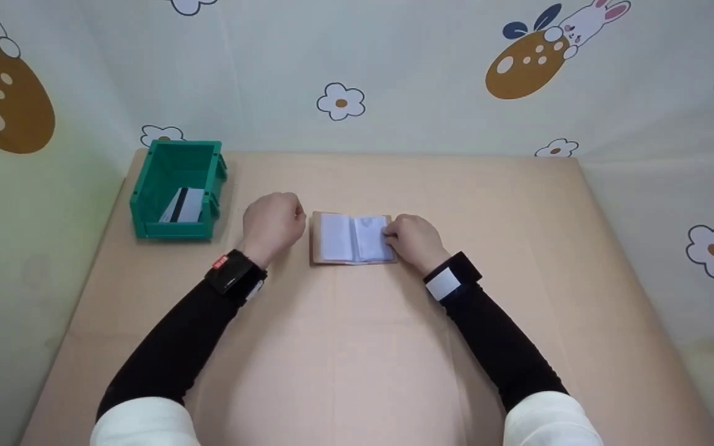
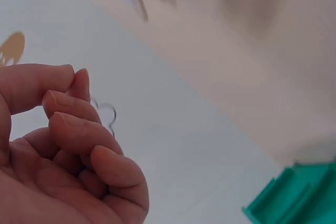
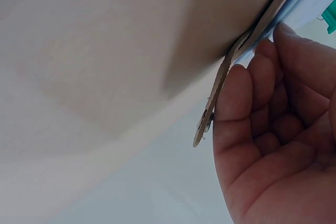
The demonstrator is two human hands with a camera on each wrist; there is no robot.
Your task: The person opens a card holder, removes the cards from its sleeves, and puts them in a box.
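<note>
1. White sleeves (image 1: pixel 146 424) nearest the head camera, along the bottom edge, running into black arm covers (image 1: pixel 171 347) with both hands beyond.
2. Card holder (image 1: pixel 336 238) around mid-table, between the hands, spread on the tabletop (image 1: pixel 344 371) with pale pages facing up.
3. Right hand (image 1: pixel 418 238): nearly closed, with thumb and fingers pinching the card holder at its right edge. Can't tell whether gripping page alone or page plus cover (fingertips partly hidden).
4. Left hand (image 1: pixel 275 220): curled into a loose fist, with thumb tip meeting index tip; gripping nothing visible. Just beside the card holder's left edge, apart from it.
5. Risks, as judged: could flop closed from early release on the right; could skid from a sideways pull, with left hand off it; could crease or tear a thin page from too hard a tug at the edge.
6. Orientation: long axis of the spread running left–right, nearly parallel to the far table edge. Fold (image 1: pixel 352 240) pointing away from the person, roughly square to that axis.
7. Green bin (image 1: pixel 174 232) at far left, well apart from the card holder, with cards (image 1: pixel 192 207) inside.
</note>
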